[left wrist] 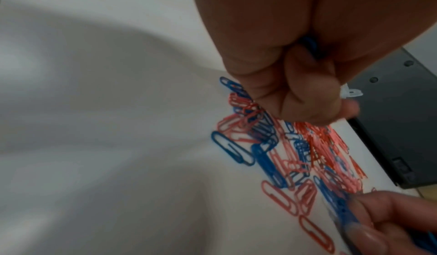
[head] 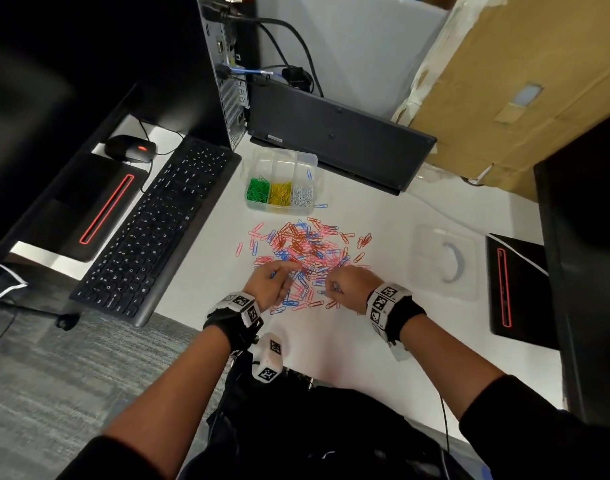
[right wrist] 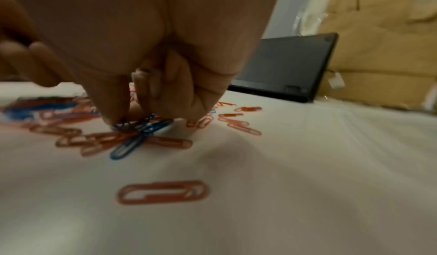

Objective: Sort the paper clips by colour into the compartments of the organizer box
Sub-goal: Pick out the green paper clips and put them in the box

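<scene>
Hiding blue clips [left wrist: 308,46] — left fingers [left wrist: 307,83] curled

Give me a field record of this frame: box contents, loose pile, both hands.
organizer box: near row holds green clips, yellow clips, white clips; one blue clip in a far compartment
loose pile: blue, pink and orange clips on the table
left hand: grip closed on blue clips
right hand: fingertips pinching blue clips at the pile's edge
lid: right of the pile
</scene>
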A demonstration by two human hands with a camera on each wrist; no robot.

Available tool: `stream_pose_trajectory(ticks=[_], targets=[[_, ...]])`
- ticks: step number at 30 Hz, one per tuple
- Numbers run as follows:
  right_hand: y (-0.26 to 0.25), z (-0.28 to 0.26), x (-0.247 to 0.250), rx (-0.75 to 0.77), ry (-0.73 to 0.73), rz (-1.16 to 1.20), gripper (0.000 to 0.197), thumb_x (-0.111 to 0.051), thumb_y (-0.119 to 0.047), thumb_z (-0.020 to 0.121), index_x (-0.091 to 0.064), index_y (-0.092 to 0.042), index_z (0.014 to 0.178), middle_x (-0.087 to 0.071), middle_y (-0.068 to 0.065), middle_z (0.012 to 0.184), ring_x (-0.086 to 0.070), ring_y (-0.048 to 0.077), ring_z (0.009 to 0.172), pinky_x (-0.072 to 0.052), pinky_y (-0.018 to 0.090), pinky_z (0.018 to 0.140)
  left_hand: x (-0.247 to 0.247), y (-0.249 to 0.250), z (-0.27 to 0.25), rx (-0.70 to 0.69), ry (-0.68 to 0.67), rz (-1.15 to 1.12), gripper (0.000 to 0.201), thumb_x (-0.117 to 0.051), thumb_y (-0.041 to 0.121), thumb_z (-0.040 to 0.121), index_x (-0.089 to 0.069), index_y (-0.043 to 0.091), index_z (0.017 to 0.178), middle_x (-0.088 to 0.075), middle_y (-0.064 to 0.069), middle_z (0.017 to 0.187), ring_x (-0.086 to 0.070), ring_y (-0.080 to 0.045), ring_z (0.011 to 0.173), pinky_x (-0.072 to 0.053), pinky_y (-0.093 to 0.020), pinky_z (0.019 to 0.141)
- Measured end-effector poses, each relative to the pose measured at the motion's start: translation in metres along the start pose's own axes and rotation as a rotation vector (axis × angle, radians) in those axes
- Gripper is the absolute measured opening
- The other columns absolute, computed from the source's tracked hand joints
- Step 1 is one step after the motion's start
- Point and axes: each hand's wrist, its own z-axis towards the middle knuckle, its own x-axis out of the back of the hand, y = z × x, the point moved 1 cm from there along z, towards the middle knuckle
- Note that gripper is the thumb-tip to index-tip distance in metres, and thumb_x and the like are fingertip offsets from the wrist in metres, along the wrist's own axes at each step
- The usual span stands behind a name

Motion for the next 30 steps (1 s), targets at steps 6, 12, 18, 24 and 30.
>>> stream_pose_trajectory(ticks=[6, 12, 18, 24, 30], targets=[[-0.001, -0.014, 0.0, -0.225, -0.077, 1.126, 0.021, -0.049, -0.018, 0.102, -0.046, -0.019, 0.081, -0.036, -0.005, 0.063, -0.033, 0.007, 0.05, -0.027, 0.018, 0.043, 0.012, 0.011, -0.001, 0.131, 0.02, -0.156, 0.042, -0.024, 0.002, 0.095, -0.065, 0.008, 0.098, -0.034, 0.0, 0.06, -0.022, -0.011, 0.049, -0.017, -0.016, 0.042], [-0.026, -0.021, 0.004, -0.232, -0.262, 1.626, 0.018, -0.033, -0.016, 0.088, -0.042, -0.018, 0.073, -0.03, 0.001, 0.065, -0.024, 0.013, 0.052, -0.021, 0.018, 0.039, 0.026, 0.004, -0.016, 0.037, 0.137, 0.173, 0.036, -0.044, 0.019, 0.081, -0.055, 0.016, 0.047, -0.041, -0.004, 0.049, -0.031, -0.016, 0.042, -0.025, -0.022, 0.044], [-0.04, -0.019, 0.012, -0.05, -0.221, 1.681, 0.018, -0.029, -0.019, 0.083, -0.045, -0.012, 0.076, -0.046, 0.01, 0.072, -0.037, 0.019, 0.056, -0.027, 0.022, 0.043, 0.023, -0.004, -0.023, 0.111, 0.161, 0.091, 0.039, -0.049, 0.029, 0.082, -0.039, 0.017, 0.046, -0.031, -0.003, 0.05, -0.023, -0.018, 0.048, -0.021, -0.022, 0.044], [-0.046, -0.008, 0.005, -0.143, 0.004, 1.157, 0.02, -0.06, -0.026, 0.095, -0.065, -0.015, 0.08, -0.047, -0.01, 0.059, -0.036, 0.004, 0.044, -0.026, 0.017, 0.04, 0.028, -0.007, -0.028, -0.174, 0.115, 0.429, 0.024, -0.088, 0.038, 0.065, -0.074, 0.019, 0.071, -0.045, 0.012, 0.044, -0.039, -0.009, 0.049, -0.036, -0.022, 0.05], [-0.054, 0.01, -0.016, 0.086, 0.083, 0.349, 0.031, -0.083, -0.034, 0.073, -0.071, -0.029, 0.102, -0.068, -0.008, 0.091, -0.058, 0.0, 0.074, -0.05, 0.024, 0.069, 0.034, -0.017, -0.035, -0.206, 0.108, 0.565, 0.019, -0.091, 0.02, 0.062, -0.078, 0.014, 0.074, -0.049, 0.023, 0.052, -0.049, 0.006, 0.049, -0.034, -0.004, 0.053]])
